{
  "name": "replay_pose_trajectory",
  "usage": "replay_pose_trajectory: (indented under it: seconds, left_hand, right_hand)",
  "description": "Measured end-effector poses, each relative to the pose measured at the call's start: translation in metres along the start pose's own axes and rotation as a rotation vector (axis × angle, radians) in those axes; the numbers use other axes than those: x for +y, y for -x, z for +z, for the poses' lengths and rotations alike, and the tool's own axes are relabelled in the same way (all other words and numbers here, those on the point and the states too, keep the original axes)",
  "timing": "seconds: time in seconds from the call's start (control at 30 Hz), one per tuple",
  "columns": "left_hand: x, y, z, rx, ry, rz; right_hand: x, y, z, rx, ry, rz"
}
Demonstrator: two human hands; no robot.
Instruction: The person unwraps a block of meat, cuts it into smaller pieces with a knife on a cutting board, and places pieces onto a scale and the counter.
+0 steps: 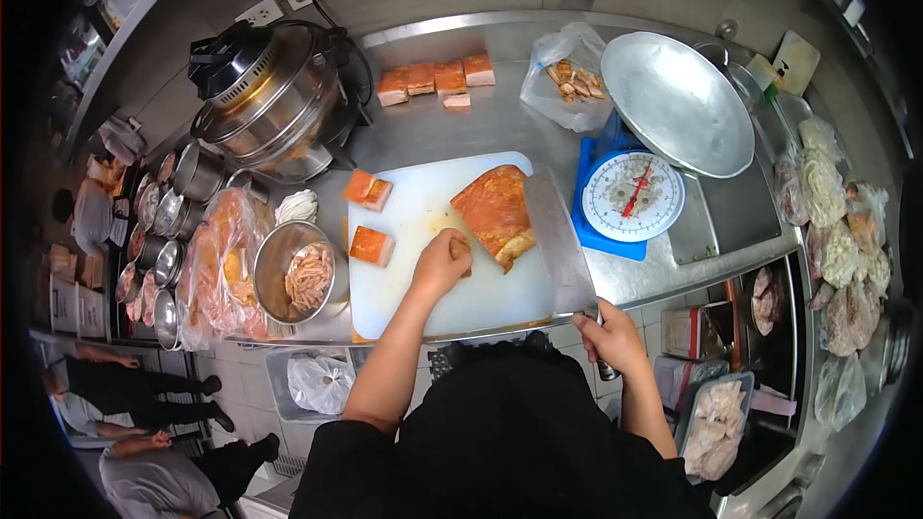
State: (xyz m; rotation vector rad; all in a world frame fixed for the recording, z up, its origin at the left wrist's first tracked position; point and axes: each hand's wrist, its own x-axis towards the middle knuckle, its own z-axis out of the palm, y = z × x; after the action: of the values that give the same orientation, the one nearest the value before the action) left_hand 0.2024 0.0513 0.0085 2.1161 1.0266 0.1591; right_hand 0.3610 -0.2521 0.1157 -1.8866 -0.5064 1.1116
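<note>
Fingers of the left hand (pixel 438 267) grasped a small meat piece (pixel 462 248); the right hand (pixel 613 336) clenched the cleaver (pixel 562 255) at three o'clock, seemingly to spare those fingers; the pork slab (pixel 495 213) lay at two o'clock on the cutting board (pixel 413 284).

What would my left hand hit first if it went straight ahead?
Your left hand would probably meet the big browned meat slab first, though the hand's height above the board is unclear.

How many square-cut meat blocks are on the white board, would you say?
2: the far block, at the board's far left corner, and the near block, along its left edge. The left hand partly hides another piece.
</note>
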Motion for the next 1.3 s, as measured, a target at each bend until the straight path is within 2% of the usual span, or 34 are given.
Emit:
replay_pose_trajectory:
  seconds: [0.07, 0.1, 0.17, 0.27, 0.4, 0.47, 0.57, 0.7, 0.77, 0.8, 0.87, 1.1, 1.2, 1.3]
  left_hand:
    - [-0.021, 0.009, -0.005, -0.017, 0.396, 0.039]
    - [-0.024, 0.018, -0.009, -0.014, 0.388, 0.037]
    - [-0.026, 0.033, -0.013, 0.117, 0.552, 0.268]
    - [-0.023, 0.05, -0.016, 0.165, 0.618, 0.323]
    - [-0.016, 0.064, -0.02, 0.211, 0.462, 0.313]
    - [-0.028, 0.06, -0.014, 0.267, 0.085, 0.472]
    - [-0.036, 0.062, -0.002, 0.326, -0.027, 0.469]
    - [-0.044, 0.07, 0.015, 0.299, 0.01, 0.412]
    - [-0.042, 0.074, 0.02, 0.273, -0.126, 0.523]
    - [-0.04, 0.076, 0.021, 0.269, -0.138, 0.514]
    - [-0.039, 0.079, 0.02, 0.268, -0.131, 0.526]
    - [-0.032, 0.067, 0.006, 0.288, 0.069, 0.514]
    - [-0.031, 0.059, 0.01, 0.29, 0.009, 0.569]
    - [-0.032, 0.058, 0.014, 0.284, -0.024, 0.532]
  right_hand:
    - [0.001, 0.0, 0.007, -0.05, -0.021, -0.019]
    - [0.002, 0.0, 0.011, -0.055, -0.027, -0.022]
    - [0.004, 0.002, 0.015, -0.077, 0.06, 0.02]
    - [0.0, 0.007, 0.021, -0.101, 0.037, -0.005]
    - [0.001, 0.008, 0.026, -0.107, 0.053, 0.001]
    - [0.002, 0.007, 0.027, -0.139, 0.118, 0.004]
    - [-0.007, 0.009, 0.031, -0.165, 0.209, 0.009]
    - [0.005, -0.001, 0.043, -0.107, 0.386, -0.124]
    - [0.008, -0.008, 0.052, -0.067, 0.628, -0.236]
    - [0.005, -0.011, 0.057, -0.067, 0.631, -0.233]
    - [-0.002, -0.016, 0.064, -0.131, 0.734, -0.098]
    - [0.004, -0.02, 0.061, -0.237, 0.867, -0.123]
    - [0.009, -0.021, 0.064, -0.192, 0.889, -0.13]
    - [0.011, -0.021, 0.067, -0.164, 0.892, -0.128]
